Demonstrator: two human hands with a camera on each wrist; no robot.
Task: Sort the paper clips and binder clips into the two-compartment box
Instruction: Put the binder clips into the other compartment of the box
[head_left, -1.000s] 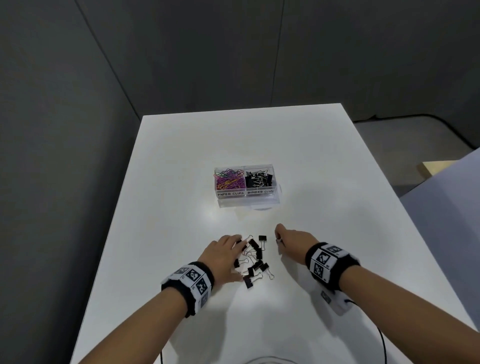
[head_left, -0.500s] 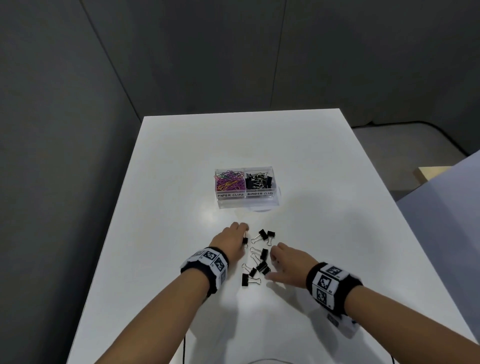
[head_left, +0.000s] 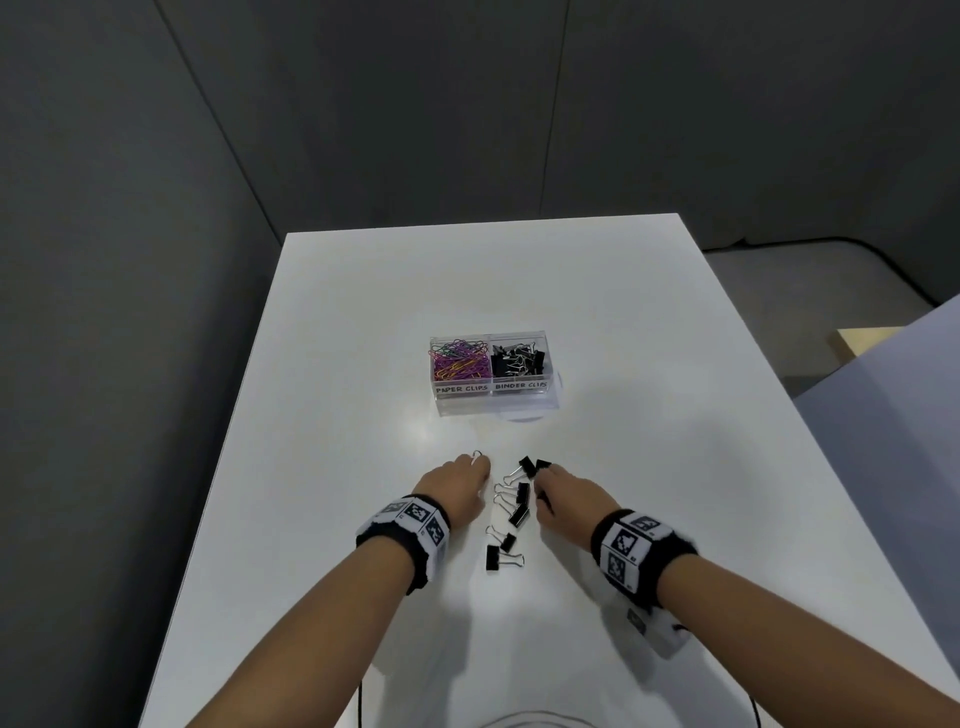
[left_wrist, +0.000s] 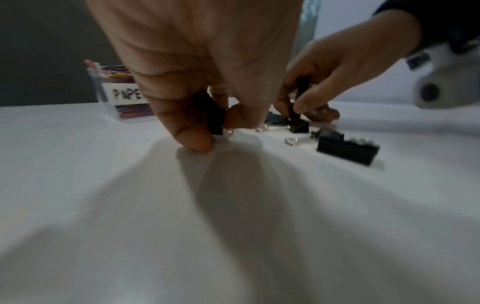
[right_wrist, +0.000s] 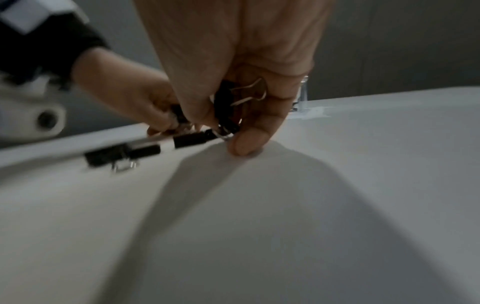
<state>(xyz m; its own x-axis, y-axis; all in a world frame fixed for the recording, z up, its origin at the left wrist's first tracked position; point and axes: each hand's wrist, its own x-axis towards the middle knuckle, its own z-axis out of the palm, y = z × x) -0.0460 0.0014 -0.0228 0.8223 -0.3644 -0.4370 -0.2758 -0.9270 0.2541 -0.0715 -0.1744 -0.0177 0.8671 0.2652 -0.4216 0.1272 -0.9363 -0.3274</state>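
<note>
Desk (head_left: 649, 338): white, rectangular, set against dark grey walls.
Box (head_left: 488, 402): clear, two compartments, standing mid-desk; labelled PAPER CLIPS on the left, BINDER CLIPS on the right.
Binder clips (head_left: 511, 514): black with silver handles, loose on the desk in a ragged line nearer than the box; perhaps seven, though some overlap and the count is unsure.
Nearest clip (head_left: 493, 557): lies apart at the near end of the line.
Cables (head_left: 359, 706): thin, black, at the desk's near edge.
</note>
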